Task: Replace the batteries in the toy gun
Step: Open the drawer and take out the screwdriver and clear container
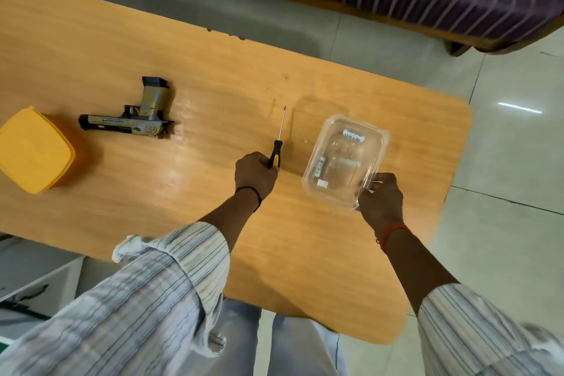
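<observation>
Left hand [255, 172]: fingers curled round the black-and-yellow handle of the screwdriver [277, 141], whose shaft points away from the person, tip near the middle of the worktop [213, 70].

Right hand [381, 197]: fingers pinch the near corner of the clear plastic container [343, 160], which sits just right of the screwdriver. Lid closed; a white label shows on top; contents too faint to tell.

Toy gun [129, 117]: lies flat on its side, well left of the screwdriver, untouched, barrel pointing left, grip pointing away from the person.

Yellow box [33, 149]: 1 lidded box, just left of the toy gun's muzzle, at the worktop's left edge.

Sleeves: striped, rolled up the forearms.
</observation>
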